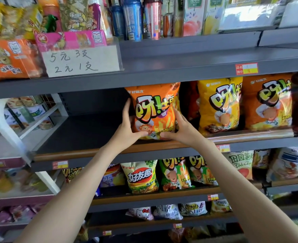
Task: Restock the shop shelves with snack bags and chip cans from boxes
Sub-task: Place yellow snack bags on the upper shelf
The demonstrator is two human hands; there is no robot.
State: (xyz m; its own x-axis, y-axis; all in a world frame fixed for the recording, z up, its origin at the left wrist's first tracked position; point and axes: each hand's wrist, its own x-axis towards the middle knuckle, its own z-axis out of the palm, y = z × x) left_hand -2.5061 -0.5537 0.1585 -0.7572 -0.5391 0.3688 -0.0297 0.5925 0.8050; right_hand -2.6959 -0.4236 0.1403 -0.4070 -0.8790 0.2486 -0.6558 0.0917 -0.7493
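An orange snack bag (pixel 153 109) stands upright on the middle shelf (pixel 85 151), at the left end of a row of similar bags. My left hand (pixel 127 127) holds its left edge, fingers up along the side and thumb under the lower front. On the bag's right side, my right hand (pixel 179 128) grips it with fingers along the edge and thumb at the bottom. A yellow bag (pixel 218 106) and another orange bag (pixel 267 102) stand to its right.
The shelf left of the held bag is bare dark board. Above, a shelf carries snack packs behind a handwritten price sign (pixel 82 61) and drink bottles (pixel 132 18). Below are rows of green and white chip bags (pixel 141 176). A white rack with cans (pixel 27 111) stands at left.
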